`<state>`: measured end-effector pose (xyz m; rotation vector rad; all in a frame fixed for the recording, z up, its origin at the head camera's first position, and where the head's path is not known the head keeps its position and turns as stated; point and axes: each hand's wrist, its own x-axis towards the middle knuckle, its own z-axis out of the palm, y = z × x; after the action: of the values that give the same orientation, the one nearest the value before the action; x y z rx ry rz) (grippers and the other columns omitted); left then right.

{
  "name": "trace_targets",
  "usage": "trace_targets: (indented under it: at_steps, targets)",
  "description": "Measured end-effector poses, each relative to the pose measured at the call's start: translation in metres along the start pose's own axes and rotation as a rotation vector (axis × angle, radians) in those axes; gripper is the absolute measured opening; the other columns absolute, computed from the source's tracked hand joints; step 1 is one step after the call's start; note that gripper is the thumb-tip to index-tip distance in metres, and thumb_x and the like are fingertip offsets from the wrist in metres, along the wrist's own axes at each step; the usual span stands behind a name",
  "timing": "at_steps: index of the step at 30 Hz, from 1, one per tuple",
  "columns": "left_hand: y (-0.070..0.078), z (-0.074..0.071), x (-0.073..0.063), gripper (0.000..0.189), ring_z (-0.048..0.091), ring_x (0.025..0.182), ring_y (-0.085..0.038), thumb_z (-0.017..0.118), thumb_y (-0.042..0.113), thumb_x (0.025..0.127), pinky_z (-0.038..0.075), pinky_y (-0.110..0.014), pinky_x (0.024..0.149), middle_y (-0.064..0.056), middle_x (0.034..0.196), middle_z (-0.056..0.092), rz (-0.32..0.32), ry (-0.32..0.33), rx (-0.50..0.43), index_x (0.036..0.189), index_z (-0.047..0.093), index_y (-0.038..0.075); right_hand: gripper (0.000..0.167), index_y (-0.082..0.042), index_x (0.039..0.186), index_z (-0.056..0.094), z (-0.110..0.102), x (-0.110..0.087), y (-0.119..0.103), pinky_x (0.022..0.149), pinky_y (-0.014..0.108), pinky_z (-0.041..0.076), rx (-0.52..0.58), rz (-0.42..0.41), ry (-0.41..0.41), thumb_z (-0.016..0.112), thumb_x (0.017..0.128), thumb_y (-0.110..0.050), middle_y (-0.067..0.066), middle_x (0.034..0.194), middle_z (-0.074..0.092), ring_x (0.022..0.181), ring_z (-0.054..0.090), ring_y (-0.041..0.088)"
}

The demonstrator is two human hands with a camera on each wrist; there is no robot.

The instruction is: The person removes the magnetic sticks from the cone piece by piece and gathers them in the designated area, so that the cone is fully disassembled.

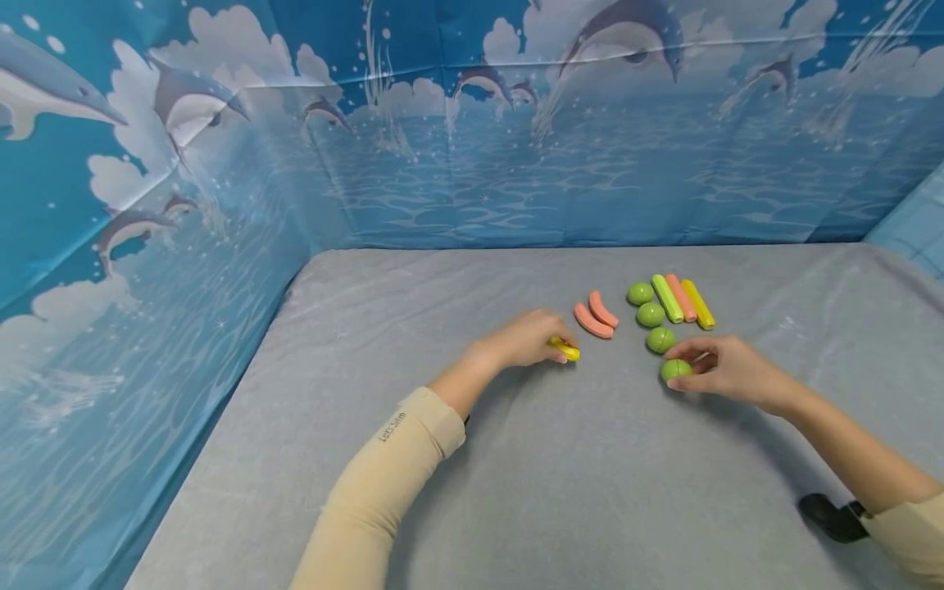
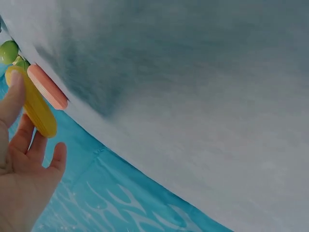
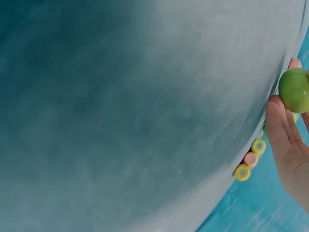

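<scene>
My left hand (image 1: pixel 534 336) pinches a yellow curved, sausage-like piece (image 2: pixel 34 104) between thumb and fingers, low over the grey cloth. Just beyond it lie two pink curved pieces (image 1: pixel 592 322), side by side. To the right, my right hand (image 1: pixel 726 373) holds a green ball (image 1: pixel 676 371) with a seam around it, thumb below and fingers above in the head view. This ball is at the near end of a line with three more green balls (image 1: pixel 651 315). In the right wrist view the held ball (image 3: pixel 294 90) is partly cut off by the frame edge.
Right of the far balls, three straight sticks lie side by side: light green (image 1: pixel 667 298), pink (image 1: pixel 681 297) and yellow (image 1: pixel 697 304). Grey cloth (image 1: pixel 575 483) covers the table. A blue dolphin-print curtain (image 1: pixel 472 180) stands along its back and left sides.
</scene>
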<state>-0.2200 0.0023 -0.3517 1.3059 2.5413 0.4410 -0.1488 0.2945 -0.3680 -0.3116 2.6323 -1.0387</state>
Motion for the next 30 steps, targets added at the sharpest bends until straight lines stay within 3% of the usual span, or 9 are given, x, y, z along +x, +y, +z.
trace_targets:
  at_steps: [5, 13, 20, 30]
  targets:
    - [0.003, 0.001, 0.016, 0.028, 0.053, 0.102, -0.010, 0.067, 0.018, 0.086, 0.039, -0.019, 0.086, 0.003, 0.110, 0.061, -0.038, 0.007, 0.045, 0.114, 0.068, 0.015, 0.049, 0.001, 0.113, 0.062, 0.000, 0.002, 0.001, 0.065, 0.029, 0.050, -0.041, -0.025, -0.002, 0.077, 0.077, -0.029, 0.013, 0.106, 0.061, 0.089, 0.060, 0.025]
    - [0.008, 0.007, 0.033, 0.034, 0.050, 0.106, -0.009, 0.067, 0.020, 0.086, 0.038, -0.021, 0.088, 0.005, 0.114, 0.058, -0.079, -0.040, 0.069, 0.120, 0.066, 0.017, 0.047, 0.000, 0.111, 0.063, 0.002, 0.003, 0.000, 0.064, 0.028, 0.050, -0.069, -0.048, 0.015, 0.078, 0.076, -0.028, 0.013, 0.103, 0.062, 0.086, 0.061, 0.023]
    - [0.006, 0.011, 0.037, 0.033, 0.050, 0.108, -0.011, 0.066, 0.019, 0.087, 0.039, -0.021, 0.089, 0.005, 0.116, 0.060, -0.109, -0.053, 0.062, 0.120, 0.066, 0.018, 0.045, -0.001, 0.109, 0.065, 0.003, 0.004, 0.002, 0.061, 0.026, 0.050, -0.094, -0.090, 0.035, 0.079, 0.075, -0.026, 0.012, 0.100, 0.063, 0.080, 0.061, 0.019]
    - [0.002, 0.016, 0.035, 0.032, 0.049, 0.110, -0.012, 0.068, 0.019, 0.086, 0.036, -0.020, 0.091, 0.005, 0.115, 0.061, -0.112, -0.010, 0.007, 0.118, 0.066, 0.017, 0.044, 0.001, 0.109, 0.064, 0.002, 0.001, 0.000, 0.062, 0.026, 0.050, -0.085, -0.095, 0.038, 0.078, 0.076, -0.024, 0.012, 0.101, 0.063, 0.081, 0.060, 0.020]
